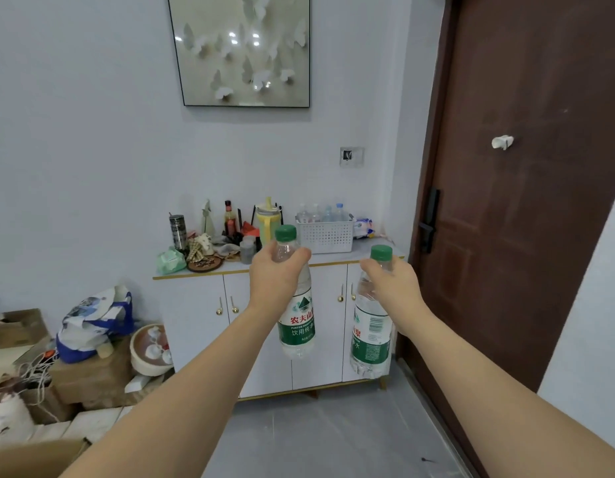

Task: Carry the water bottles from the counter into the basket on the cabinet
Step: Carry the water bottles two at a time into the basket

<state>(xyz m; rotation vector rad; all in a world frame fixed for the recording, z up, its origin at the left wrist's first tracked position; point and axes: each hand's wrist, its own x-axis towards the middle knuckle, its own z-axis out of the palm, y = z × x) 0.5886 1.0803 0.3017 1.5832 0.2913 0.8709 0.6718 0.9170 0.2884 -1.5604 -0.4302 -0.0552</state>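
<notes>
Green-capped bottles hang upright from both hands, left hand (276, 270) gripping one bottle (296, 315), right hand (390, 281) gripping another bottle (371, 326), short of the basket (325, 234).

A white cabinet (195, 305) with gold knobs stands against the wall at the centre of the frame, its pale top edged in gold. On the right part of that top sits a white perforated basket (325, 234) with several clear bottles standing inside it. Just right of the basket lies a small printed packet (363, 227). Left of the basket stands a yellow-green jug (268, 220), then a dark sauce bottle (229, 217) and a steel tumbler (177, 231) toward the left end. At the front left edge lie a pale green pouch (170, 262) and a round brown tray (206, 263). The cabinet rests on a grey floor (316, 436); at the lower left, cardboard boxes (88, 377), a blue-and-white bag (92, 326) and a round basin (151, 350) crowd the floor beside it.
</notes>
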